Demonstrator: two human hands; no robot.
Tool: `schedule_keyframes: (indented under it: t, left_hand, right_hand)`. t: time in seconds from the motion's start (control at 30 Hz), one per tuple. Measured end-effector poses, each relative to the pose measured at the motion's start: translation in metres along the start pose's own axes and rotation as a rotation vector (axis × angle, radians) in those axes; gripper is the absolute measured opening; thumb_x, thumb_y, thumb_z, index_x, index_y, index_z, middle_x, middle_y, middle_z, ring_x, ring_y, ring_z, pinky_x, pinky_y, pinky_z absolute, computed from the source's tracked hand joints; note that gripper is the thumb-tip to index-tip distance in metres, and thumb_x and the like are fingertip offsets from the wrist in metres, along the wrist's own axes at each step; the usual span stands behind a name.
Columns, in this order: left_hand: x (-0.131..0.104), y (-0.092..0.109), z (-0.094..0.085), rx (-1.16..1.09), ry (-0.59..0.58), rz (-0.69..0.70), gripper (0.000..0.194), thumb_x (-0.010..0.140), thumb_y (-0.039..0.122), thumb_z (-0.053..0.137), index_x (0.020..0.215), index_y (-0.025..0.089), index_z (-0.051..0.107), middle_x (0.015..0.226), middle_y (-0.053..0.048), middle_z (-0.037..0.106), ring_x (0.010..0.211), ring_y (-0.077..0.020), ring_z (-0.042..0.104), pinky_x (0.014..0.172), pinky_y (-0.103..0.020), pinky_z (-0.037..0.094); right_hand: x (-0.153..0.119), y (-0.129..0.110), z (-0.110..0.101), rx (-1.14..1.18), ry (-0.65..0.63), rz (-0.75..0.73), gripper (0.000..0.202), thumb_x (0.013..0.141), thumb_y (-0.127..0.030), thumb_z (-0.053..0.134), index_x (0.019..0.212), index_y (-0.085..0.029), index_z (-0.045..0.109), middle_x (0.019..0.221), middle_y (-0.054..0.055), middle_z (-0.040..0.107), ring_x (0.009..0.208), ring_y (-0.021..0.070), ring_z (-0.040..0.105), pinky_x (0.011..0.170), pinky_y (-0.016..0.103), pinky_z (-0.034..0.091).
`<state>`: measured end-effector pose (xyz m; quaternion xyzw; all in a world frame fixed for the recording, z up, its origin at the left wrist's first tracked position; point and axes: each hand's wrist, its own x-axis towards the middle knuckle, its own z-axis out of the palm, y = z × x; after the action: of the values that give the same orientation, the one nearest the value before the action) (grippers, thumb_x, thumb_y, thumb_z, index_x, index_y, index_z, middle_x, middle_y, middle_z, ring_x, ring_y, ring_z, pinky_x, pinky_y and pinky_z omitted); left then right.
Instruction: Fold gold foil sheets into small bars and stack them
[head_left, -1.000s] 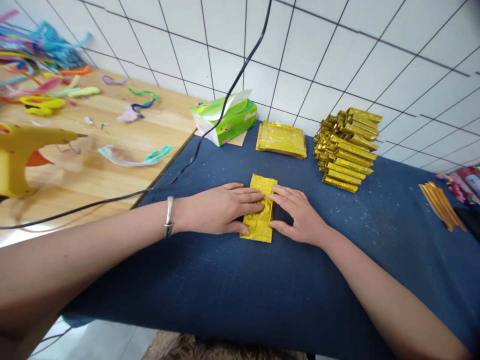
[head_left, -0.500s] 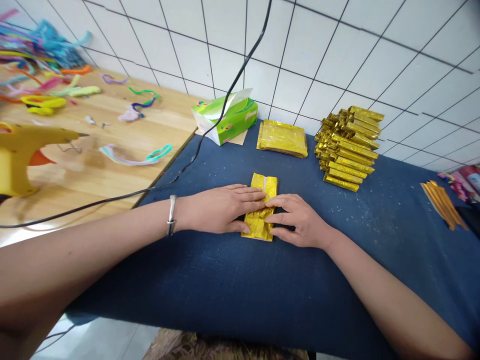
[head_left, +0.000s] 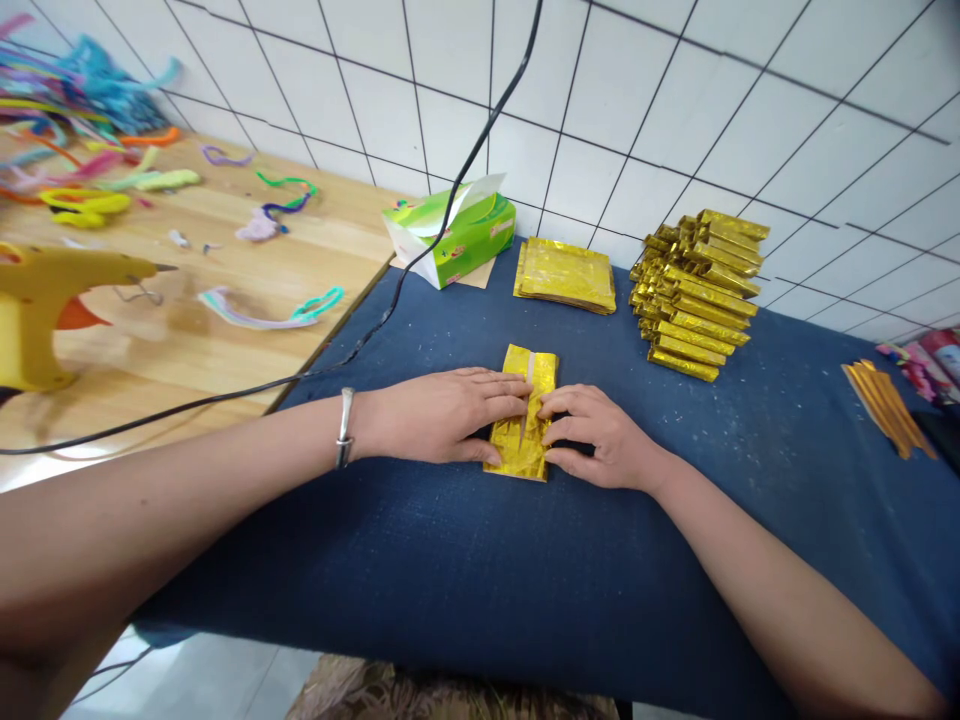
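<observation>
A folded sheet of gold foil paper (head_left: 523,430) lies on the dark blue cloth in front of me. Its two sides fold inward, and a narrow pale gap shows between them. My left hand (head_left: 457,415) rests flat on the left side, fingers stretched together and thumb apart near the lower edge. At the right edge, my right hand (head_left: 604,437) touches the paper with curved, spread fingertips. Part of the sheet is hidden under my left fingers.
Behind are a green tissue box (head_left: 476,238), flat gold sheets (head_left: 565,275) and a pile of folded gold strips (head_left: 697,295). Brown strips (head_left: 889,408) lie right. On the wooden table sit a yellow glue gun (head_left: 45,310) and pipe cleaners (head_left: 274,308). A black cable (head_left: 390,300) crosses the left side.
My right fingers have shifted slightly right, away from my left hand, and more of the paper's middle gap shows. My left hand stays nearly in place.
</observation>
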<state>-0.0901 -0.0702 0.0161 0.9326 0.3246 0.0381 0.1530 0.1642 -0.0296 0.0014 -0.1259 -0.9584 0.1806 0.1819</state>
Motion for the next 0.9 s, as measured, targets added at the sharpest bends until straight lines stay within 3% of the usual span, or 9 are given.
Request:
schedule_keyframes:
  t: [0.2, 0.9]
  left_hand:
    - [0.0002, -0.0014, 0.0011, -0.024, 0.018, 0.024, 0.055, 0.087, 0.046, 0.05, 0.135, 0.021, 0.04, 0.146, -0.007, 0.033, 0.137, -0.0217, 0.026, 0.112, -0.035, 0.019]
    - [0.0016, 0.0033, 0.0001, -0.077, 0.027, 0.009, 0.055, 0.087, 0.041, 0.052, 0.135, 0.018, 0.039, 0.147, -0.008, 0.031, 0.136, -0.0186, 0.028, 0.112, -0.03, 0.024]
  right_hand:
    - [0.0006, -0.0001, 0.0003, 0.032, 0.036, 0.006, 0.009, 0.082, -0.03, 0.057, 0.083, -0.022, 0.061, 0.101, 0.004, 0.061, 0.106, 0.0198, 0.054, 0.093, 0.041, 0.041]
    - [0.0, 0.0006, 0.0024, 0.032, 0.06, 0.051, 0.013, 0.081, -0.031, 0.059, 0.089, -0.021, 0.058, 0.117, 0.009, 0.057, 0.118, 0.0226, 0.048, 0.102, 0.046, 0.038]
